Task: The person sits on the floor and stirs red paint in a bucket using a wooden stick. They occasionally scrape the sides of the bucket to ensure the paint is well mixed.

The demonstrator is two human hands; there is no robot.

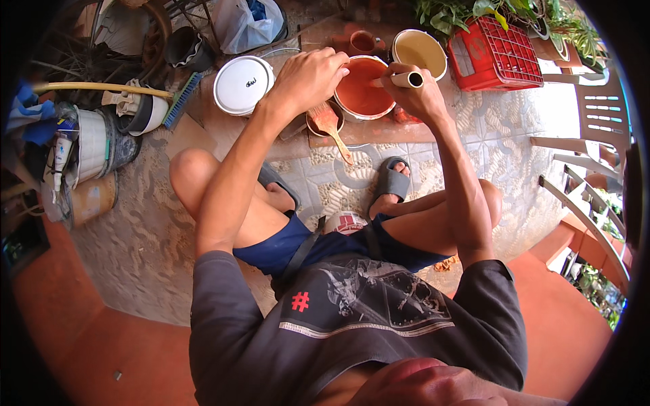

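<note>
A bucket of orange-red paint (365, 95) stands on a board in front of me. My left hand (308, 76) is closed at its left rim, fingertips curled over the edge. My right hand (418, 93) grips a pale hollow tube (408, 80) over the right side of this bucket; one open end points up, and the lower end is hard to see behind the hand. Below the left hand, a paintbrush (328, 122) with reddish bristles rests across a small round container (313, 126), its wooden handle sloping toward me.
A white lidded bucket (237, 88) stands left, a bucket of tan liquid (420, 51) behind right, and a clay pot (363, 43) between them. A red crate (497, 57) sits far right beside plastic chairs (602, 108). A blue-bristled broom (183, 100) and stacked containers (91, 145) are left.
</note>
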